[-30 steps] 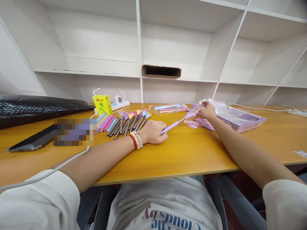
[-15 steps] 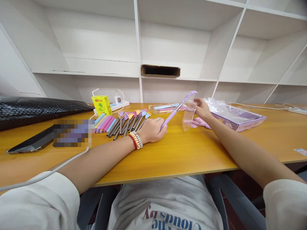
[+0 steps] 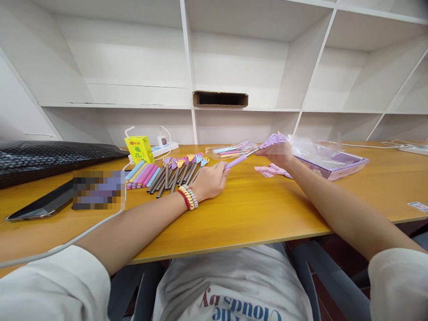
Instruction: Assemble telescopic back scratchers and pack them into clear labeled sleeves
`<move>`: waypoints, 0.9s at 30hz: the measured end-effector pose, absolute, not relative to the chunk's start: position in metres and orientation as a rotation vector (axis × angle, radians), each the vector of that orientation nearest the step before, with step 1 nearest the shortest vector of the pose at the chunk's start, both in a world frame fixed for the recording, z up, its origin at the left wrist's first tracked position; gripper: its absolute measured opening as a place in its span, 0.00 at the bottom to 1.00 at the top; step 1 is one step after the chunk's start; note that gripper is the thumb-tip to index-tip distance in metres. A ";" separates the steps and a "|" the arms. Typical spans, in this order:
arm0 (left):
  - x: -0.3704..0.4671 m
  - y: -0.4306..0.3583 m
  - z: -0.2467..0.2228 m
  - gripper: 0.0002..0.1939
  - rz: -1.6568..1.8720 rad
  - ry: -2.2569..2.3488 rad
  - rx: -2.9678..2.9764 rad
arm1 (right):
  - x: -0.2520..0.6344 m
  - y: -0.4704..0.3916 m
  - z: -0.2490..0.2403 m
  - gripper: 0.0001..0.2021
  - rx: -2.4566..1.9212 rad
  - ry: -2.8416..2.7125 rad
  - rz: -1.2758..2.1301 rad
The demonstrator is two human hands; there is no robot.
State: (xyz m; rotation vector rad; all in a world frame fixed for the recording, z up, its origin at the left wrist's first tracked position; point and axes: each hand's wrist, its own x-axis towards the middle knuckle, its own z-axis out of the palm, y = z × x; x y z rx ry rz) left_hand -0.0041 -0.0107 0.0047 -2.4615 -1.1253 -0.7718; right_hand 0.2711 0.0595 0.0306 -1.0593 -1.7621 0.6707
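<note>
A purple telescopic back scratcher [image 3: 236, 162] slants up to the right, its handle gripped in my left hand [image 3: 210, 180]. Its claw-shaped head reaches my right hand [image 3: 276, 154], whose fingers are partly hidden behind it. Clear plastic bag film [image 3: 286, 149] shows over that hand, and the fingers look closed on it. To the left of my left hand lie metal rods with coloured claw heads [image 3: 180, 164], alongside a stack of pastel handles [image 3: 143, 174]. Pink printed cards [image 3: 271, 170] lie below my right hand.
A purple box [image 3: 347, 165] with clear plastic bags stands at the right. Bagged scratchers [image 3: 230, 150] lie at the back. On the left are a yellow drink carton [image 3: 139, 149], a power strip [image 3: 165, 148], a phone [image 3: 42, 200] and a white cable [image 3: 83, 238].
My right hand has turned and moved close to the scratcher's head, bringing the clear bag from below its fingers up to it. The scratcher has tipped lower, still in my left hand.
</note>
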 end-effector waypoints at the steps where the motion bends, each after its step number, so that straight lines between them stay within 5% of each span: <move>1: -0.004 -0.011 0.005 0.17 -0.760 -1.152 -2.456 | 0.271 0.057 0.032 0.27 -1.012 -1.762 0.777; 5: -0.003 -0.013 0.006 0.17 -0.716 -1.194 -2.438 | 0.269 0.051 0.028 0.20 -0.963 -1.841 1.197; 11: -0.002 -0.015 0.008 0.17 -0.660 -1.184 -2.457 | 0.271 0.062 0.017 0.20 -1.273 -2.203 1.350; 18: -0.002 -0.013 0.006 0.18 -0.615 -1.176 -2.445 | 0.268 0.053 0.029 0.27 -1.403 -2.294 1.241; 27: -0.001 -0.014 0.007 0.18 -0.540 -1.211 -2.458 | 0.261 0.047 0.026 0.18 -1.019 -1.979 1.070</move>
